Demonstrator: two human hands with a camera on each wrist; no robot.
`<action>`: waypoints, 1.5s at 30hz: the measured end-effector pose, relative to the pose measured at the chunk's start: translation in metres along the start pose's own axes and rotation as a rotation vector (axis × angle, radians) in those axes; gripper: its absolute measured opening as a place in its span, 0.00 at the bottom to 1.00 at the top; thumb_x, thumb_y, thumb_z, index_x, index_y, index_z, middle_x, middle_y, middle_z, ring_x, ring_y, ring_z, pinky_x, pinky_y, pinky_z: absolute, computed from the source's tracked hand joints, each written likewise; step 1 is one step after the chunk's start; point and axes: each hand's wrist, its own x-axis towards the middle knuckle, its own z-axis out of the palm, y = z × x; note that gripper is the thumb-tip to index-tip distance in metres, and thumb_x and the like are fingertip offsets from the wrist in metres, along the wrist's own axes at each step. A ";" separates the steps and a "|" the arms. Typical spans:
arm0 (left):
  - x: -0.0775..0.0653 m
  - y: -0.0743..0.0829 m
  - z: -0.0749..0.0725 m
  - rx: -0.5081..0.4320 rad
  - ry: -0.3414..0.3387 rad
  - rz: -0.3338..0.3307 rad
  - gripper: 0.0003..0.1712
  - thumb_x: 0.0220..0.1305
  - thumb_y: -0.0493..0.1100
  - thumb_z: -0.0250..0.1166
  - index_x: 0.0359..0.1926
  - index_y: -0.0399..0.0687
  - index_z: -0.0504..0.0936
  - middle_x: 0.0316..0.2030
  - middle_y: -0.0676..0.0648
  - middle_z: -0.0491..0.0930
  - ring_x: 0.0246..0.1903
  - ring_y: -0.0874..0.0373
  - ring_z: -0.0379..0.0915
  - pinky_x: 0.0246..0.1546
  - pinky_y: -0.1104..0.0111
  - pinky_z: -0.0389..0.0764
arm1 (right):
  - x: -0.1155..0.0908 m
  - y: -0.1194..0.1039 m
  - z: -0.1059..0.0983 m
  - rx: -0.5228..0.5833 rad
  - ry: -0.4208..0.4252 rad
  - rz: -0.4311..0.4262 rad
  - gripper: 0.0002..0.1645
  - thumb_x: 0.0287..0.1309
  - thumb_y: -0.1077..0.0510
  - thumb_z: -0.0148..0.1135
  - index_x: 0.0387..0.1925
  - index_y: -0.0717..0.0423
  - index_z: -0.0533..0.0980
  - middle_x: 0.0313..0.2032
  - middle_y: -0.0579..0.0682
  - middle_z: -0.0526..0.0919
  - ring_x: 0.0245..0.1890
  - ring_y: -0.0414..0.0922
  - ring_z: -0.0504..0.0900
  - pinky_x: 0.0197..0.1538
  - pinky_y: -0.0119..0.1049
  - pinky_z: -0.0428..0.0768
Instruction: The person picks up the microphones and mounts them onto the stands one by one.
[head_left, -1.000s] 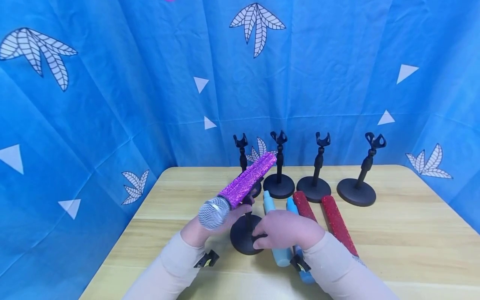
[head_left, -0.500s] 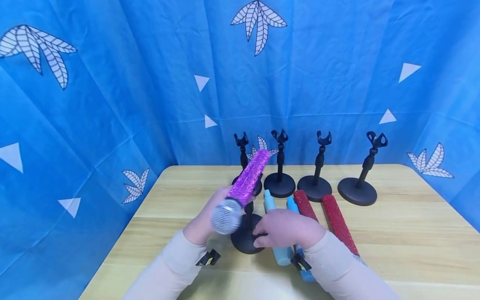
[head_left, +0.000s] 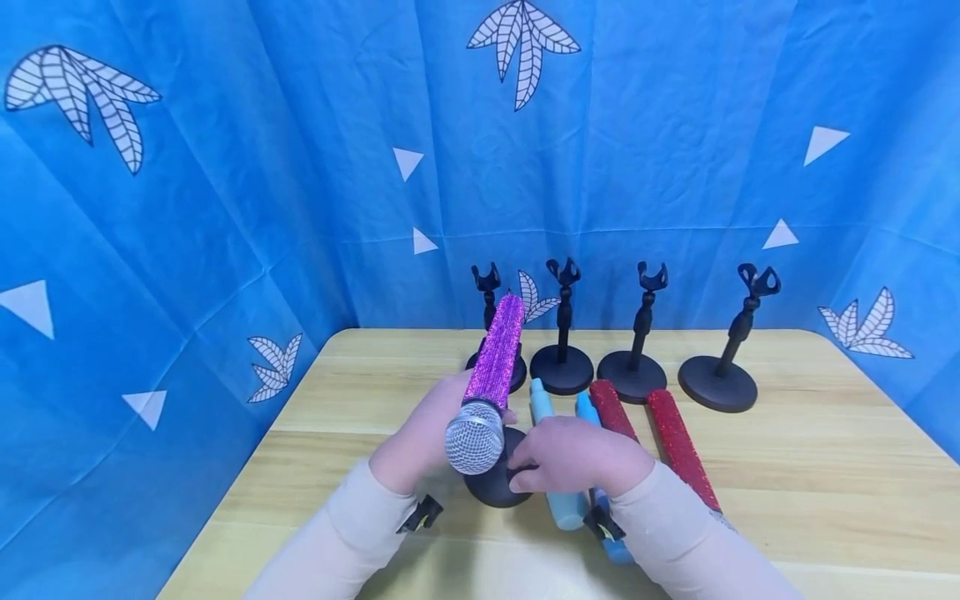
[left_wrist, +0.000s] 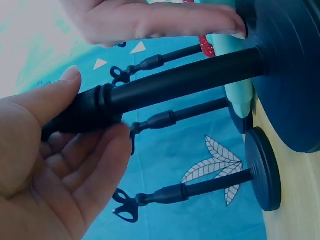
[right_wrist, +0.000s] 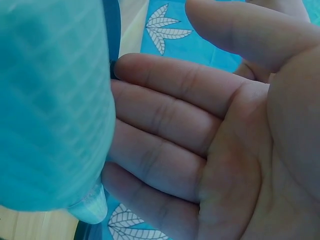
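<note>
Head view: glittery purple microphone (head_left: pixel 493 365); left hand (head_left: pixel 426 429) grips black stand (left_wrist: pixel 182 84), right hand (head_left: pixel 576 455) touches its base (head_left: pixel 493 488), fingers straight.

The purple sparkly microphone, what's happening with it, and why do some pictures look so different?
There's no robot here, just a person's two hands. One camera sits on the head and looks down; a camera on each wrist looks closely at that hand. The left hand grips the upper part of a black stand. The right hand touches its round base. The purple microphone is at the top, but I can't tell whether it's clipped on. On the wooden table are four more stands, two red sparkly sticks and two blue tubes.
</note>
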 end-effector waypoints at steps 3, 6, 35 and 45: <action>-0.001 -0.001 0.000 -0.010 -0.002 -0.056 0.20 0.64 0.55 0.71 0.53 0.55 0.80 0.37 0.57 0.80 0.37 0.62 0.79 0.39 0.65 0.82 | 0.000 0.000 0.000 -0.005 -0.002 -0.002 0.20 0.62 0.41 0.68 0.51 0.42 0.86 0.41 0.36 0.87 0.40 0.36 0.82 0.44 0.38 0.81; -0.001 -0.004 -0.006 -0.026 -0.053 0.030 0.16 0.65 0.46 0.71 0.52 0.53 0.79 0.37 0.56 0.79 0.37 0.60 0.78 0.40 0.65 0.81 | 0.001 0.000 0.000 -0.010 0.003 -0.010 0.19 0.63 0.41 0.67 0.51 0.42 0.87 0.41 0.36 0.87 0.41 0.36 0.83 0.45 0.38 0.81; 0.005 -0.001 -0.017 0.137 -0.185 0.055 0.15 0.69 0.36 0.64 0.54 0.50 0.82 0.47 0.56 0.82 0.49 0.64 0.79 0.56 0.64 0.77 | 0.000 0.001 0.001 0.052 0.026 0.060 0.24 0.62 0.40 0.67 0.15 0.43 0.74 0.12 0.40 0.63 0.14 0.37 0.64 0.21 0.32 0.62; 0.006 -0.006 -0.020 0.117 -0.189 0.032 0.18 0.67 0.30 0.60 0.54 0.48 0.83 0.49 0.53 0.83 0.51 0.61 0.78 0.58 0.61 0.76 | -0.001 0.001 0.002 0.068 0.027 0.066 0.22 0.62 0.40 0.67 0.16 0.42 0.75 0.12 0.40 0.63 0.14 0.37 0.65 0.22 0.32 0.63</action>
